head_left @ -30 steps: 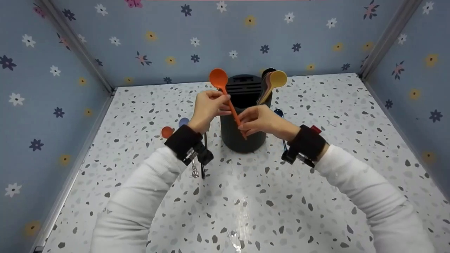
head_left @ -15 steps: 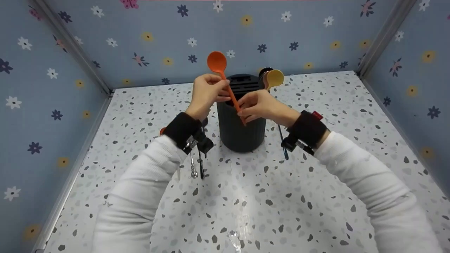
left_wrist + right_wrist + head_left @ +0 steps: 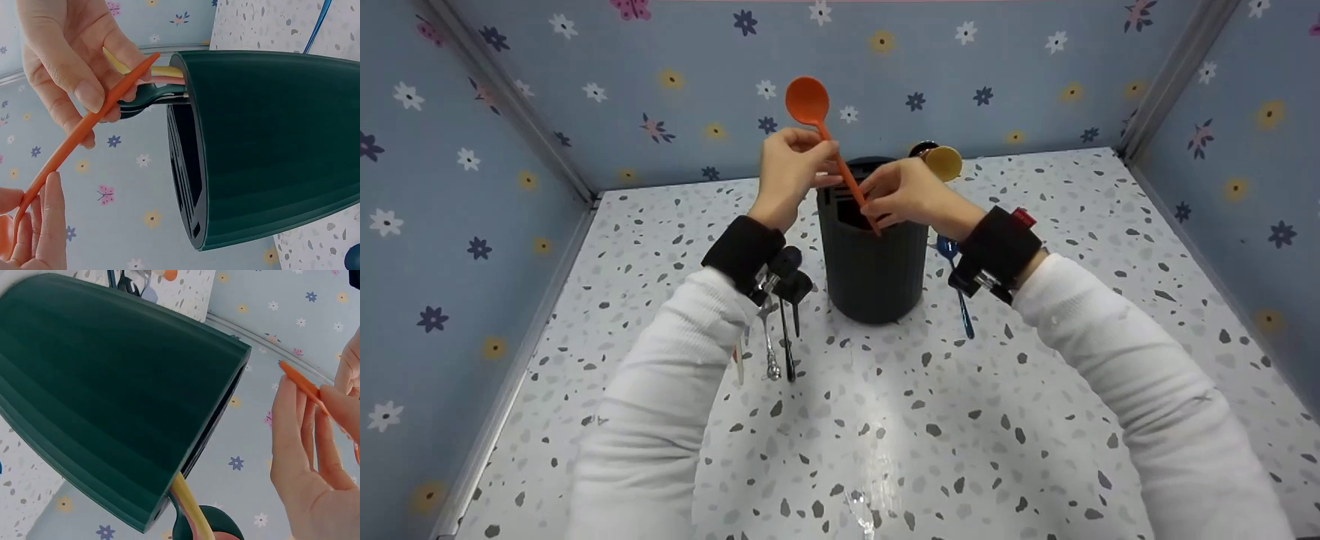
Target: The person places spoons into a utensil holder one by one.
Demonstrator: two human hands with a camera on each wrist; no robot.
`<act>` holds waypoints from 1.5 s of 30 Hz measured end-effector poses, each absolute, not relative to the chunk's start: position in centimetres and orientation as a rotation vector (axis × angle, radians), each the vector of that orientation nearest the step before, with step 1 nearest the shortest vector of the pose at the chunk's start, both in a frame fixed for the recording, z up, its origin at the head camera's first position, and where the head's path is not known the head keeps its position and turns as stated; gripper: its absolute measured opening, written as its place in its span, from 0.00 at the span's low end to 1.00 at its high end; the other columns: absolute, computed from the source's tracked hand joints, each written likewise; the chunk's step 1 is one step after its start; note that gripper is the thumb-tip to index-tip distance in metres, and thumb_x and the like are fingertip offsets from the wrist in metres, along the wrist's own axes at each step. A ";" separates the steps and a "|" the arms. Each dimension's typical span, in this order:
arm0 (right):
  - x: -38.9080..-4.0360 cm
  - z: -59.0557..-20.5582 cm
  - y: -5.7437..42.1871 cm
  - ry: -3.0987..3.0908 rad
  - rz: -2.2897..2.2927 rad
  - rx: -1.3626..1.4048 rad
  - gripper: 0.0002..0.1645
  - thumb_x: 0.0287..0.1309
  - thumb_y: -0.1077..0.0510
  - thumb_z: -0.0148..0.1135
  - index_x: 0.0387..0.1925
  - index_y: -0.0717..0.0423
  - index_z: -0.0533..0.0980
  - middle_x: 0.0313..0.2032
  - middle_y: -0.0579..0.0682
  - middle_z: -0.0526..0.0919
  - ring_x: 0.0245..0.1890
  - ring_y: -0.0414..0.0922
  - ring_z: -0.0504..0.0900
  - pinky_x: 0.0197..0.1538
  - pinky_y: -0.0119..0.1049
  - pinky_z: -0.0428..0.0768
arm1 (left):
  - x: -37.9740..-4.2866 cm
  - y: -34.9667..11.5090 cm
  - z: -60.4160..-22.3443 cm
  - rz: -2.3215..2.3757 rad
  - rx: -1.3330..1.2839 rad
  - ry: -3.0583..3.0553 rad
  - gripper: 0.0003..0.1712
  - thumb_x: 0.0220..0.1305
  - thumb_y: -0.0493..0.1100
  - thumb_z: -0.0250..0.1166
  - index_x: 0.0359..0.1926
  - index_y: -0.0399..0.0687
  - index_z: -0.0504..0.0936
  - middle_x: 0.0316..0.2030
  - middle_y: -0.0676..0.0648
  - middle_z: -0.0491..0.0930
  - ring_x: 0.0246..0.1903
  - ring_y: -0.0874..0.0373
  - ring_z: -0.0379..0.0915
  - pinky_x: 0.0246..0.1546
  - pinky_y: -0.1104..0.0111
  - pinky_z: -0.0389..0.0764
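Note:
An orange spoon (image 3: 807,100) is held up in front of the dark utensil holder (image 3: 874,277), bowl up and handle slanting down to the right. My left hand (image 3: 793,169) pinches the handle just below the bowl. Further down, my right hand (image 3: 911,193) pinches the same handle near its end, as the left wrist view of the handle (image 3: 73,138) also shows. The handle's tip overlaps the holder's front rim in the head view. A yellow spoon (image 3: 943,163) and other utensils stand at the right side of the holder's opening, partly behind my right hand.
Left of the holder, utensils including a silver ornate handle (image 3: 772,352) and a black handle (image 3: 787,345) lie on the speckled table (image 3: 930,465), partly under my left forearm. To the right lies a blue metallic spoon (image 3: 962,300). A flowered wall (image 3: 697,45) closes the back.
Both hands have risen with the orange spoon, from in front of the holder up to the level of its rim, drifting slightly left. The holder stays in place.

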State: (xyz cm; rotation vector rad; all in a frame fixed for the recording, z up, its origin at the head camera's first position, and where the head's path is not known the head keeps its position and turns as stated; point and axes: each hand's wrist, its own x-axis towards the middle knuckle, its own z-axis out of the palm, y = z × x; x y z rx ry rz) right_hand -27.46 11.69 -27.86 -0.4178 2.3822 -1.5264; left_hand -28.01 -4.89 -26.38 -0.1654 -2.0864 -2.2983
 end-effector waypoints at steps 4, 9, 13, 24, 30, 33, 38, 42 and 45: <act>-27.9 -27.5 11.2 2.459 -1.476 -0.397 0.16 0.52 0.67 0.57 0.45 0.67 0.74 0.39 0.60 0.79 0.34 0.46 0.80 0.39 0.36 0.81 | -28.5 -4.9 -26.2 -2.241 -0.167 -2.097 0.07 0.56 0.32 0.58 0.37 0.35 0.70 0.31 0.43 0.72 0.28 0.54 0.75 0.35 0.67 0.81; -28.4 -27.4 10.6 2.487 -1.505 -0.399 0.15 0.52 0.69 0.57 0.44 0.68 0.74 0.40 0.62 0.79 0.36 0.49 0.80 0.39 0.36 0.81 | -29.0 -4.9 -26.1 -2.174 -0.161 -2.112 0.08 0.56 0.33 0.58 0.37 0.36 0.69 0.32 0.43 0.72 0.29 0.54 0.74 0.36 0.67 0.81; -28.9 -27.5 10.0 2.497 -1.536 -0.409 0.15 0.51 0.70 0.56 0.43 0.70 0.74 0.39 0.64 0.78 0.38 0.53 0.79 0.41 0.37 0.81 | -29.3 -5.1 -26.3 -2.149 -0.165 -2.104 0.08 0.56 0.33 0.58 0.38 0.36 0.69 0.32 0.43 0.72 0.30 0.52 0.75 0.35 0.67 0.81; -30.3 -28.5 9.6 2.500 -1.624 -0.362 0.11 0.53 0.69 0.54 0.40 0.69 0.76 0.39 0.64 0.79 0.39 0.51 0.79 0.42 0.37 0.80 | -29.8 -5.2 -27.3 -2.185 -0.152 -2.039 0.08 0.55 0.30 0.59 0.36 0.36 0.71 0.30 0.43 0.72 0.33 0.48 0.75 0.37 0.67 0.81; -30.3 -28.9 10.0 2.457 -1.701 -0.323 0.12 0.53 0.69 0.54 0.41 0.70 0.74 0.41 0.65 0.77 0.42 0.53 0.78 0.44 0.39 0.80 | -30.1 -5.2 -28.1 -2.195 -0.150 -2.049 0.08 0.54 0.30 0.60 0.36 0.36 0.70 0.30 0.44 0.71 0.36 0.46 0.75 0.39 0.66 0.80; -30.1 -29.0 10.2 2.425 -1.733 -0.314 0.13 0.53 0.69 0.54 0.42 0.70 0.73 0.43 0.65 0.76 0.43 0.53 0.78 0.45 0.39 0.79 | -30.3 -5.2 -28.7 -2.204 -0.124 -2.046 0.08 0.54 0.29 0.60 0.36 0.35 0.71 0.29 0.44 0.71 0.35 0.46 0.75 0.39 0.66 0.80; -29.9 -29.3 10.6 2.345 -1.781 -0.310 0.14 0.55 0.69 0.53 0.44 0.71 0.72 0.43 0.64 0.75 0.45 0.54 0.76 0.45 0.38 0.79 | -30.6 -5.4 -29.8 -2.166 -0.076 -2.087 0.10 0.53 0.30 0.61 0.38 0.32 0.73 0.30 0.44 0.72 0.35 0.48 0.75 0.39 0.66 0.80; -29.7 -29.5 10.8 2.275 -1.816 -0.290 0.14 0.56 0.69 0.52 0.45 0.71 0.71 0.41 0.61 0.75 0.44 0.54 0.76 0.45 0.38 0.79 | -30.8 -5.5 -30.5 -2.153 -0.035 -2.137 0.12 0.54 0.31 0.61 0.41 0.30 0.74 0.34 0.41 0.74 0.36 0.49 0.75 0.38 0.68 0.80; -29.4 -29.6 10.8 2.197 -1.852 -0.299 0.14 0.56 0.69 0.52 0.45 0.71 0.71 0.41 0.60 0.75 0.40 0.51 0.77 0.45 0.39 0.79 | -31.0 -5.7 -31.0 -2.133 0.007 -2.169 0.13 0.54 0.32 0.61 0.41 0.30 0.75 0.34 0.41 0.75 0.34 0.49 0.76 0.37 0.69 0.81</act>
